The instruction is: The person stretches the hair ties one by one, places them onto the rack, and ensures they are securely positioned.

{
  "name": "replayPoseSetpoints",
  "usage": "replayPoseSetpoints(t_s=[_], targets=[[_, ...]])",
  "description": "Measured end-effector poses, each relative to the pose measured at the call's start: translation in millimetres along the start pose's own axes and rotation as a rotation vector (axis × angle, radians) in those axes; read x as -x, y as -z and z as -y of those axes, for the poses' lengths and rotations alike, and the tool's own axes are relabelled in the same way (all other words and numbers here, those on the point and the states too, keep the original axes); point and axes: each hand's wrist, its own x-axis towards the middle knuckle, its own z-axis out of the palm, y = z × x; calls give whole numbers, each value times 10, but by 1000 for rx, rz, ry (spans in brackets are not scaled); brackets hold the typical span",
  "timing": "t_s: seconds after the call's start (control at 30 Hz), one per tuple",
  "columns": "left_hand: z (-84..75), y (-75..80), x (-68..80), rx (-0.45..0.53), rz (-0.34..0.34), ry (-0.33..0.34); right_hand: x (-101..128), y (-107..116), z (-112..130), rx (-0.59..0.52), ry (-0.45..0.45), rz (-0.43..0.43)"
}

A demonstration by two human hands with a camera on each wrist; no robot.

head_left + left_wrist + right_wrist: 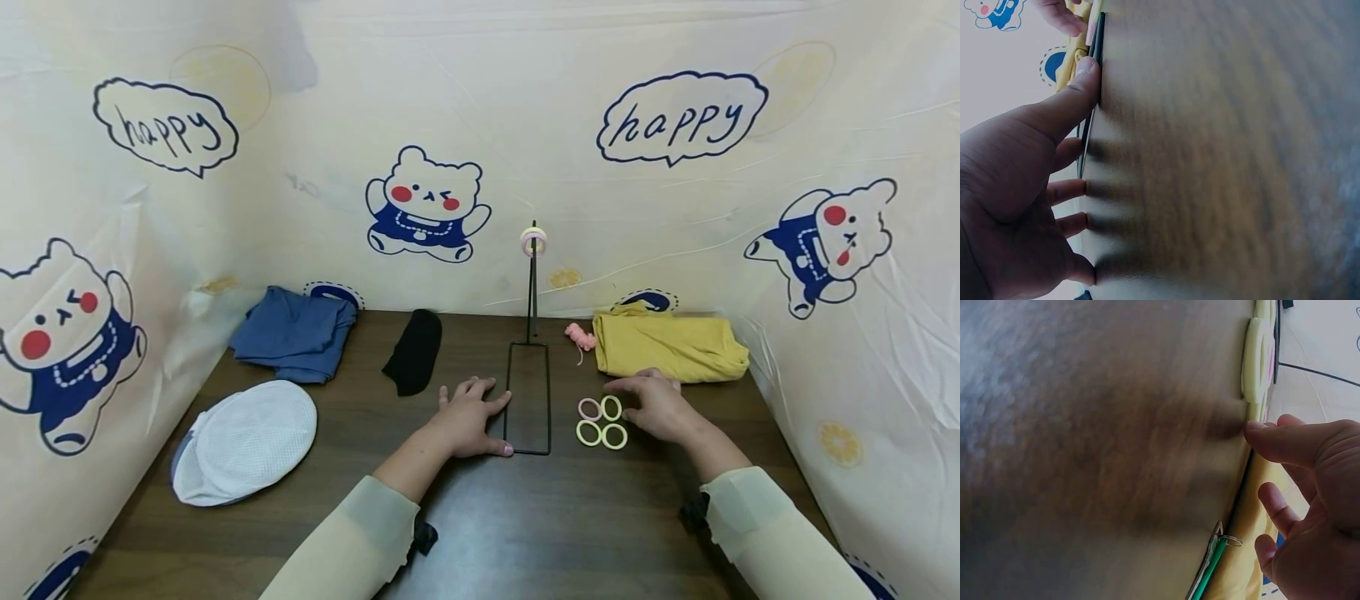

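Note:
A black wire stand (528, 398) rises from a rectangular base on the dark wooden table (480, 517), with one pink hair tie (534, 242) hung on its top. My left hand (471, 417) lies flat on the table, fingers straight, its thumb (1079, 87) against the stand's base frame. Several hair ties (602, 421), pink and yellow-green, lie just right of the base. My right hand (654, 405) rests beside them with relaxed fingers, its thumb tip (1260, 432) touching the nearest hair tie (1254, 359).
A folded yellow garment (667, 346) and a small pink scrunchie (579, 335) lie behind the right hand. A black sock (414, 350), a folded blue cloth (296, 333) and a white mesh cap (243, 442) lie to the left. Printed cloth walls surround the table.

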Motion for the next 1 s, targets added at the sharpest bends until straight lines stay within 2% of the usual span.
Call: replayPoseSetpoints(t_s=[0.3,0.6,0.77,1.0], targets=[[0,3,-17,-4,1,1,-50,11,18,39,-7,55],[-4,-3,-21,-12,8,5,-44,31,10,59,18,72],[-7,1,-13,-7,9,3,-15,79,32,78,56,25],[-13,24,-1,-1,1,-4,25,166,95,72,182,-75]])
